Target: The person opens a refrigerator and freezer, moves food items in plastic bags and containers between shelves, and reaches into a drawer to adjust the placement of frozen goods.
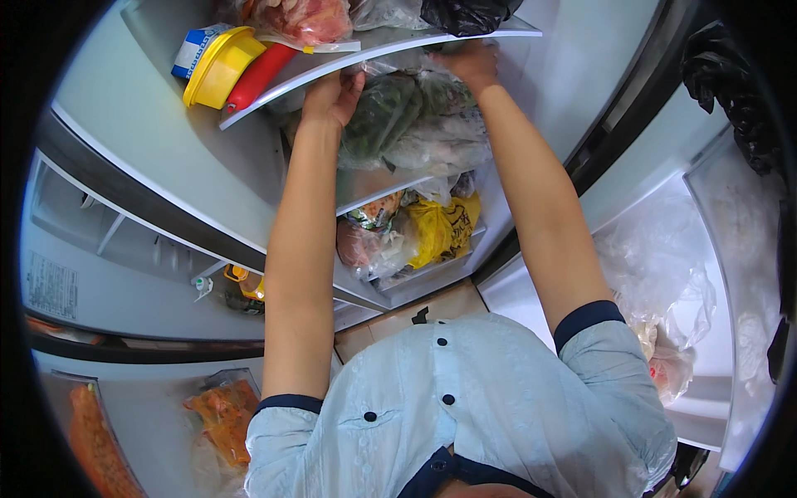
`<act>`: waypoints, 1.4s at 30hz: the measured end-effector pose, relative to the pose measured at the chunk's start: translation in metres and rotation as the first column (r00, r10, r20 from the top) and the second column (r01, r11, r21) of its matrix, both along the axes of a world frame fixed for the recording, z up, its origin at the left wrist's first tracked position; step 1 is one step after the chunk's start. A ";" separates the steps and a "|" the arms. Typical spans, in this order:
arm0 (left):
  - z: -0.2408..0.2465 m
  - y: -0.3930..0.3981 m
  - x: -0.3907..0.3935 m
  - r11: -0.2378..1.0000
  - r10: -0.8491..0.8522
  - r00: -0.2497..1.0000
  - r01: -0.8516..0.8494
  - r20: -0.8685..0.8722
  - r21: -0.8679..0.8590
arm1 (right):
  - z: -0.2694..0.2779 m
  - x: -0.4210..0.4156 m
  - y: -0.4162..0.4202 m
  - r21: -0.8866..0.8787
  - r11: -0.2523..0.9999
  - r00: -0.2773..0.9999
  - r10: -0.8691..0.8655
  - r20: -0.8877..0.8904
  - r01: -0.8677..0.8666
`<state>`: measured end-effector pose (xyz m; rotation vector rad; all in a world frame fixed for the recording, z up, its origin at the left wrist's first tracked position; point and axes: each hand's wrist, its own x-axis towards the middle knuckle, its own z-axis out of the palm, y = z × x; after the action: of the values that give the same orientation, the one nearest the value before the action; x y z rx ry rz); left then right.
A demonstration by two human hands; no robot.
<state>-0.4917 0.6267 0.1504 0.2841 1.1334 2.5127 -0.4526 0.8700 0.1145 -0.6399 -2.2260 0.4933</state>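
Both arms reach into an open freezer compartment, beneath a glass shelf with a white front edge (386,53). My left hand (335,98) is at the left, just under that edge, beside clear plastic bags; its fingertips are partly hidden, so a grip cannot be told. At the right, my right hand (470,62) touches the bagged food under the shelf, its fingers partly covered by plastic. Between the hands lies a clear bag of green vegetables (383,115), with a whitish plastic bag (442,140) in front of it.
On the upper shelf are a yellow tub (221,68), a red tube-shaped package (261,78), bagged meat (308,18) and a black plastic bag (467,15). A lower shelf holds a yellow plastic bag (442,227). Open doors with bagged food stand on both sides.
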 end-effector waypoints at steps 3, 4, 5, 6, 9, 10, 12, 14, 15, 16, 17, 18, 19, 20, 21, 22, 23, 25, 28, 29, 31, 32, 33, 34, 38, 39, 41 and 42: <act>-0.009 -0.010 0.002 1.000 -0.027 0.997 0.027 0.069 0.004 | 0.000 0.003 0.001 0.093 0.994 0.999 0.050 0.006 -0.050; -0.011 -0.011 0.007 0.999 -0.031 0.998 0.031 0.063 -0.006 | 0.001 0.008 0.001 0.073 0.995 0.997 0.066 -0.050 -0.062; -0.015 -0.013 0.013 0.999 -0.035 0.998 0.036 0.057 -0.017 | 0.002 0.014 0.001 0.054 0.996 0.991 0.080 -0.106 -0.075; -0.016 -0.015 0.021 0.999 -0.040 0.998 0.041 0.049 -0.027 | 0.004 0.023 -0.001 -0.128 0.966 0.942 0.180 -0.285 -0.223; -0.026 -0.016 0.043 0.994 0.070 0.997 -0.071 -0.024 -0.087 | 0.013 0.053 -0.009 -0.425 0.734 0.719 0.124 -0.683 -0.530; -0.035 -0.018 0.046 0.994 0.109 0.993 -0.110 -0.037 -0.021 | 0.016 0.060 -0.019 -0.488 0.702 0.701 0.024 -0.712 -0.520; -0.053 -0.015 0.063 0.991 0.122 0.982 -0.129 -0.146 -0.044 | 0.008 0.070 -0.033 -0.360 0.768 0.569 0.007 -0.822 -0.529; -0.057 -0.012 0.086 0.994 0.057 0.984 -0.072 -0.168 -0.087 | 0.007 0.098 -0.068 -0.331 0.788 0.675 0.142 -0.724 -0.520; -0.047 -0.007 0.102 0.993 -0.030 0.990 0.014 -0.137 -0.115 | 0.004 0.108 -0.088 -0.264 0.834 0.699 0.187 -0.690 -0.484; -0.041 -0.004 0.113 0.985 -0.116 0.988 0.101 -0.102 -0.141 | 0.003 0.119 -0.107 -0.193 0.833 0.710 0.293 -0.641 -0.519; -0.037 -0.003 0.120 0.967 -0.237 0.967 0.226 -0.089 -0.118 | -0.002 0.126 -0.126 -0.212 0.829 0.757 0.328 -0.565 -0.517; -0.040 -0.004 0.116 0.955 -0.291 0.956 0.290 -0.015 -0.069 | -0.008 0.130 -0.144 -0.143 0.860 0.780 0.359 -0.513 -0.490; -0.043 -0.006 0.112 0.938 -0.346 0.937 0.347 0.052 -0.014 | -0.012 0.132 -0.154 -0.026 0.855 0.771 0.454 -0.447 -0.518; -0.047 -0.010 0.109 0.953 -0.304 0.949 0.303 0.083 0.022 | -0.015 0.135 -0.159 0.013 0.829 0.756 0.517 -0.400 -0.560; -0.055 -0.013 0.106 0.964 -0.263 0.958 0.258 0.117 0.058 | -0.018 0.136 -0.161 0.050 0.798 0.739 0.577 -0.348 -0.600; -0.061 -0.020 0.102 0.971 -0.238 0.958 0.231 0.160 0.063 | -0.016 0.136 -0.158 -0.009 0.738 0.701 0.636 -0.322 -0.674; -0.066 -0.026 0.098 0.977 -0.214 0.962 0.210 0.173 0.039 | -0.011 0.135 -0.151 -0.070 0.669 0.655 0.694 -0.300 -0.740; -0.064 -0.038 0.103 0.985 -0.164 0.964 0.171 0.208 -0.015 | -0.001 0.127 -0.134 -0.279 0.570 0.632 0.645 -0.429 -0.772; -0.060 -0.043 0.104 0.981 -0.186 0.961 0.194 0.207 -0.023 | 0.004 0.076 -0.075 -0.403 0.583 0.586 0.161 -0.794 -0.706; -0.057 -0.044 0.103 0.979 -0.192 0.961 0.200 0.200 -0.024 | 0.007 0.060 -0.049 -0.421 0.479 0.510 0.066 -0.858 -0.770; -0.058 -0.045 0.100 0.981 -0.172 0.964 0.186 0.204 -0.050 | 0.016 0.029 -0.009 -0.672 0.162 0.644 -0.196 -0.740 -0.723; -0.058 -0.044 0.100 0.980 -0.162 0.965 0.181 0.204 -0.076 | 0.016 0.010 0.007 -0.694 0.100 0.665 -0.219 -0.714 -0.713; -0.056 -0.046 0.100 0.981 -0.142 0.969 0.165 0.201 -0.102 | 0.025 -0.001 0.008 -0.710 0.030 0.686 -0.231 -0.690 -0.704; -0.060 -0.047 0.097 0.981 -0.147 0.971 0.167 0.188 -0.096 | 0.031 -0.010 0.009 -0.707 0.033 0.681 -0.241 -0.692 -0.706; -0.069 -0.049 0.092 0.967 -0.180 0.969 0.206 0.172 -0.151 | 0.044 -0.044 0.015 -0.780 0.068 0.768 -0.138 -0.625 -0.622; -0.070 -0.047 0.092 0.964 -0.177 0.969 0.206 0.173 -0.166 | 0.045 -0.052 0.016 -0.783 0.055 0.773 -0.134 -0.621 -0.619; -0.068 -0.045 0.092 0.967 -0.186 0.965 0.213 0.185 -0.141 | 0.053 -0.064 0.016 -0.743 0.030 0.734 -0.137 -0.665 -0.668; -0.067 -0.043 0.094 0.966 -0.191 0.964 0.218 0.184 -0.141 | 0.054 -0.070 0.018 -0.726 0.019 0.716 -0.146 -0.683 -0.688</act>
<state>-0.3981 0.5840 0.0838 0.1342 1.1652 2.2056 -0.5224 0.8878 0.1685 -0.4461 -0.9659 2.2840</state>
